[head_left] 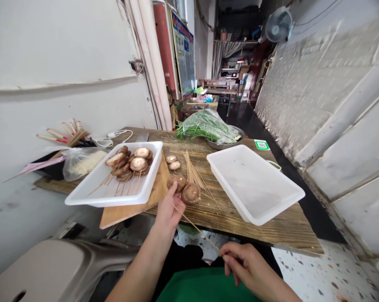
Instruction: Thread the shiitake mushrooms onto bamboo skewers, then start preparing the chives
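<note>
My left hand (168,209) is closed around shiitake mushrooms (191,194) with brown caps, two of which show above the front of the table. A thin bamboo skewer (205,236) slants from beside my left fingers down to my right hand (244,264), which pinches its lower end. Whether its far tip is inside a mushroom I cannot tell. Just beyond my left hand lie two more mushrooms (175,166), pale undersides up, next to a loose bundle of bamboo skewers (192,171). Skewered mushrooms (138,164) are piled in the white tray (114,203) at left.
A second white tray (252,184) stands at right on the wooden table (290,230). Bagged green vegetables (205,126) rest in a metal bowl (224,146) at the back. Under the left tray is a wooden board (126,214). A plastic stool (41,268) is at lower left.
</note>
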Available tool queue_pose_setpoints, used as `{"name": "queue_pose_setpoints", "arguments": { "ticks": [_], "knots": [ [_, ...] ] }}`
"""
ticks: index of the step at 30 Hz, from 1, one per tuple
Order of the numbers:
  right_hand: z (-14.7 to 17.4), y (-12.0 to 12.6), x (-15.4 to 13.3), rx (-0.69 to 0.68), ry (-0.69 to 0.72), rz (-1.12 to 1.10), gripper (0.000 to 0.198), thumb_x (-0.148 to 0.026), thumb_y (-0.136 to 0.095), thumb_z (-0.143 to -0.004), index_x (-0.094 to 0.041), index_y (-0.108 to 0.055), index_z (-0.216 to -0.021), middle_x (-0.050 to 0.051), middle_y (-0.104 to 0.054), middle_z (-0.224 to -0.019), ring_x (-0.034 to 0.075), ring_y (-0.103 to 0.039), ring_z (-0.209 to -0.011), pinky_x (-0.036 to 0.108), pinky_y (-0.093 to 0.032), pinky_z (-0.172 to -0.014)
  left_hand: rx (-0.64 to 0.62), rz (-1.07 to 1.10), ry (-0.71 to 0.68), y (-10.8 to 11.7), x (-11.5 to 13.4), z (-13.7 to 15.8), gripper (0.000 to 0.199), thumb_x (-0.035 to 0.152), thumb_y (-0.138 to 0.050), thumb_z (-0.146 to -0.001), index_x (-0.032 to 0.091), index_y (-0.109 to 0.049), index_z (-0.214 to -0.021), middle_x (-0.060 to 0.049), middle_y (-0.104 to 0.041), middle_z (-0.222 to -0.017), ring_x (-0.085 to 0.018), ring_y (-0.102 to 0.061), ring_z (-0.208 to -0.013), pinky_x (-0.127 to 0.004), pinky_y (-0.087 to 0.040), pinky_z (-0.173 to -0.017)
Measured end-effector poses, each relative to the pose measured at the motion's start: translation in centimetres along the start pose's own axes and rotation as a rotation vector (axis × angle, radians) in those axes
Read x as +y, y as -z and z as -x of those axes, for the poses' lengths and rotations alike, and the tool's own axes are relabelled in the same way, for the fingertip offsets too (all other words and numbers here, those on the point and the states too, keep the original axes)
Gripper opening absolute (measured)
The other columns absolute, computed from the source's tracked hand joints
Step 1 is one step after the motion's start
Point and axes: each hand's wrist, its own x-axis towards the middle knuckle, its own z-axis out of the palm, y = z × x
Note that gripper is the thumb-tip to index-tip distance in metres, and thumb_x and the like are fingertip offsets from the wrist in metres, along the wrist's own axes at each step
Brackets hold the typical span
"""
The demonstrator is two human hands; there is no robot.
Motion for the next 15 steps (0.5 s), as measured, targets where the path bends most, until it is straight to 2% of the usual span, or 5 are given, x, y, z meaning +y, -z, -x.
{"name": "queue_pose_setpoints", "arguments": {
  "ticks": [3,7,9,12,15],
  "knots": [
    [-0.2,-0.2,0.0,-0.015,0.002,-0.011,0.025,-0.030,-0.037,-0.091,-0.016,-0.058,-0.092,0.000,-0.061,-0.062,0.008,-0.050,-0.039,0.015,-0.035,-0.040,-0.025,-0.008,-0.023,-0.3,0.0,0.2,0.014,0.014,-0.052,-0.082,0.011,-0.063,-0.090,-0.008,-0.069,-0.081,-0.017,-0.066,-0.081,-0.033,-0.052,-0.080],
    [-0.6,-0.5,0.2,-0.010,0.001,-0.024,0.027,-0.031,-0.039,-0.090,-0.016,-0.061,-0.084,0.000,-0.060,-0.060,0.008,-0.050,-0.040,0.016,-0.037,-0.041,-0.041,-0.021,-0.013,-0.5,0.1,0.4,0.014,0.017,-0.052,-0.082,0.010,-0.063,-0.088,-0.009,-0.069,-0.081,-0.018,-0.066,-0.081,-0.032,-0.052,-0.081],
    [-0.5,-0.3,0.1,0.017,0.019,-0.038,0.026,-0.031,-0.039,-0.090,-0.017,-0.061,-0.092,0.000,-0.061,-0.060,0.008,-0.050,-0.040,0.017,-0.039,-0.042,-0.050,-0.028,-0.012,-0.5,0.3,0.3,0.016,0.018,-0.051,-0.083,0.011,-0.063,-0.089,-0.009,-0.069,-0.081,-0.018,-0.065,-0.082,-0.033,-0.052,-0.081],
    [0.7,0.8,-0.6,0.077,0.100,-0.097,0.027,-0.030,-0.039,-0.091,-0.021,-0.058,-0.107,0.000,-0.061,-0.059,0.009,-0.050,-0.039,0.020,-0.041,-0.043,-0.018,-0.037,-0.037,-0.5,0.6,0.1,0.016,0.016,-0.049,-0.084,0.011,-0.063,-0.090,-0.009,-0.069,-0.082,-0.018,-0.065,-0.082,-0.035,-0.052,-0.081],
    [3.1,2.4,-1.7,0.109,0.182,-0.294,0.026,-0.034,-0.040,-0.092,-0.025,-0.064,-0.098,0.005,-0.067,-0.070,0.014,-0.060,-0.049,0.024,-0.047,-0.047,0.052,-0.028,-0.058,-0.4,0.9,-0.2,0.016,0.014,-0.048,-0.084,0.010,-0.063,-0.087,-0.010,-0.069,-0.080,-0.018,-0.066,-0.080,-0.035,-0.052,-0.081]
  ]
}}
